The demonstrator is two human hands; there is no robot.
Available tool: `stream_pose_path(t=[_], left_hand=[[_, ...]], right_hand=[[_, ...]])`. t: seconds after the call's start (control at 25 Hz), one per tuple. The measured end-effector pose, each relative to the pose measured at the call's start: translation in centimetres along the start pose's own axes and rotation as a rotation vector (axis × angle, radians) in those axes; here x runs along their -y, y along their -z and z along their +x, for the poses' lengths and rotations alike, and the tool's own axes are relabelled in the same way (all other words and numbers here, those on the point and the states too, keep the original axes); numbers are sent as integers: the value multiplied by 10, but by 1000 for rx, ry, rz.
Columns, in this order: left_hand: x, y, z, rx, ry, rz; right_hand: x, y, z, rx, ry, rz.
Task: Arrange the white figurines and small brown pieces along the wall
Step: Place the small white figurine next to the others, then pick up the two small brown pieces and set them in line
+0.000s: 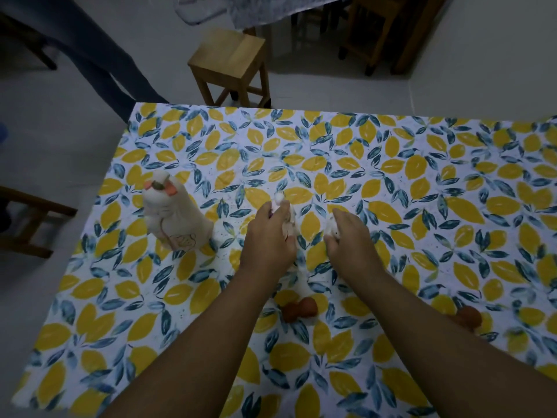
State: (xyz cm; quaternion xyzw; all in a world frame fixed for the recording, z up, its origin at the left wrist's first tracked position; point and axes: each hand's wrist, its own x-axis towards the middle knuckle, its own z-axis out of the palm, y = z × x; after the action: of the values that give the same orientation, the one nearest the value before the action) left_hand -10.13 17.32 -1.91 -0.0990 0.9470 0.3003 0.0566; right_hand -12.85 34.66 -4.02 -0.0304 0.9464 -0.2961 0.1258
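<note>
Head view | left hand [269, 236] grips white figurine [284, 212] | right hand [349, 236] grips smaller figurine [333, 229]

A table covered with a cloth [422, 182] printed with yellow lemons and blue leaves is seen from above. Near the middle, a small white figurine [283, 212] is gripped by the left hand [269, 236], and another small white figurine [334, 229] is closed in the right hand [351, 236]; both are mostly hidden by the fingers. A larger white figurine [171, 215] with orange marks on the head is standing upright to the left, apart from the hands. A small brown piece [300, 309] is lying between the forearms, and a second brown piece [468, 318] is partly seen beside the right forearm. A wooden stool [230, 60] is placed on the floor beyond the table.
</note>
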Motion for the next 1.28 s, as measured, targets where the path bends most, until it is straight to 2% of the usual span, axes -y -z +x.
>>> stream_pose_path(t=[0.12, 0.4, 0.56, 0.72, 0.8, 0.92, 1.0, 1.16, 1.28], left_hand=[[7, 3, -7, -10, -10, 63], [5, 3, -10, -4, 14, 41], [-3, 9, -28, -138, -92, 157], [-21, -2, -72, -222, -228, 56], [-24, -16, -97, -143, -228, 36], [-23, -43, -120, 86, -82, 83], [-20, -57, -130, 160, 20, 129], [-26, -75, -139, 98, 12, 101], [-43, -87, -141, 131, -7, 53]], right_hand=[[8, -11, -5, 2, 24, -55], [2, -5, -4, 15, 0, 80], [2, 3, -23, -14, -66, 175], [-22, 22, -61, -115, -66, -43], [-48, 37, -81, -185, -80, -176], [-103, 60, -109, -306, -217, -239], [-139, 69, -126, -368, -350, -201], [-182, 74, -145, -284, -626, 93], [-186, 76, -145, -209, -650, 295]])
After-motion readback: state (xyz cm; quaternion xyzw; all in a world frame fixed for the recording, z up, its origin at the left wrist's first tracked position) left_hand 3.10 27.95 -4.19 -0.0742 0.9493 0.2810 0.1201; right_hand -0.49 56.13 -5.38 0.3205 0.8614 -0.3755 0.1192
